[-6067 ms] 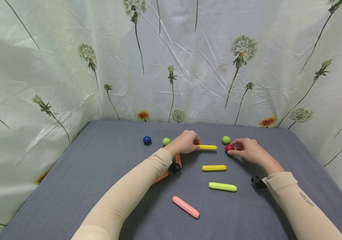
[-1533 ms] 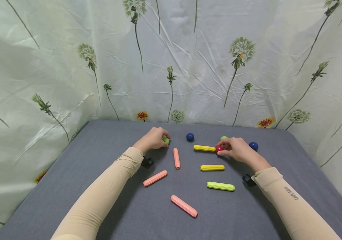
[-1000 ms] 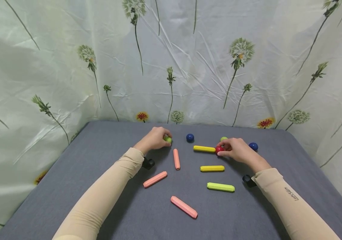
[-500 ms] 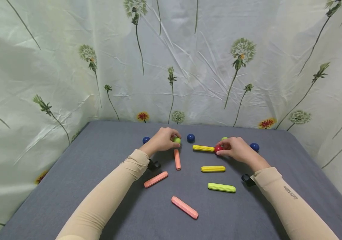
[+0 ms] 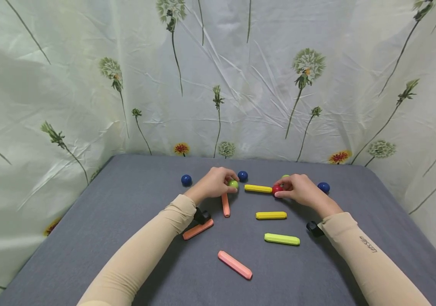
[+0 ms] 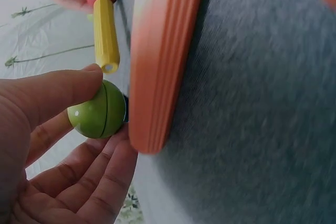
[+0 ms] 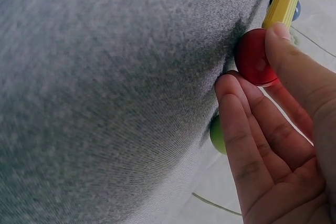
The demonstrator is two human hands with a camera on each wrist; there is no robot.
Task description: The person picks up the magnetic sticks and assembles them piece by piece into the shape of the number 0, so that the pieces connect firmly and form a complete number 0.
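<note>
My left hand [image 5: 215, 182] pinches a green ball [image 5: 233, 184] between thumb and fingers. A seam line runs round this ball [image 6: 97, 109] in the left wrist view. To its right lies a ribbed yellow stick [image 5: 257, 188], its near end pointing at the green ball with a gap between. At the stick's other end is a red ball [image 5: 277, 190], gripped by my right hand [image 5: 303, 189]; the right wrist view has the red ball [image 7: 253, 56] against the stick's end [image 7: 283, 3]. A coral stick [image 5: 226, 205] lies just below my left hand, its top partly hidden.
Blue balls lie at the left [image 5: 186, 180], middle [image 5: 242, 176] and right [image 5: 323, 187]. Another green ball [image 5: 285, 176] shows behind my right hand. Nearer on the grey table [image 5: 126, 204] lie a yellow stick [image 5: 271, 215], a lime stick [image 5: 282, 239] and coral sticks [image 5: 198, 229] [image 5: 235, 264].
My left hand let go of the yellow stick, took the green ball and carried it right, uncovering the left blue ball. The red ball moved left against the yellow stick, still in my right hand.
</note>
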